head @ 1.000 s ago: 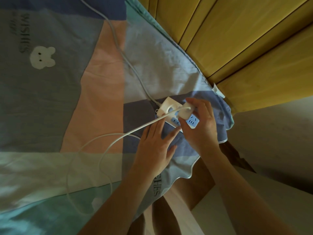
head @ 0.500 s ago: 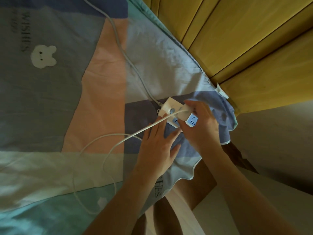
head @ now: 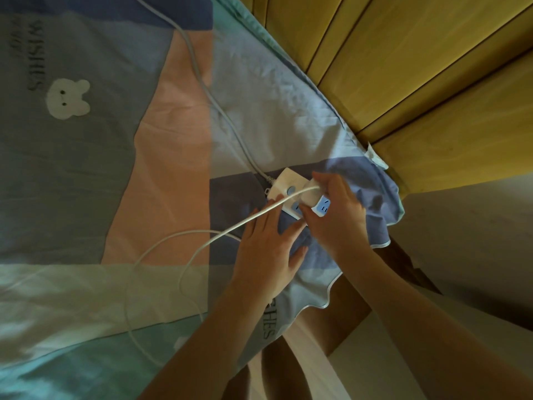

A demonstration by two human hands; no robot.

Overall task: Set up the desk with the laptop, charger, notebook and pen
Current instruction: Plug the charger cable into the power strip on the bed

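Patchwork bedsheet underneath: your right hand grips the charger plug on the power strip; your left hand rests flat, fingers straight.

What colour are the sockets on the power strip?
Light blue sockets on a white power strip; head view.

**Charger at the power strip**

Charger brick: white, small, sitting on the white power strip with blue sockets, near the bed corner on the patchwork sheet. I can't tell if it's fully seated, my fingers cover part of it. Charger cable: white, thin, leaves the brick toward the lower left, then loops loosely across the sheet. The strip's own thicker grey cord runs off to the upper left.
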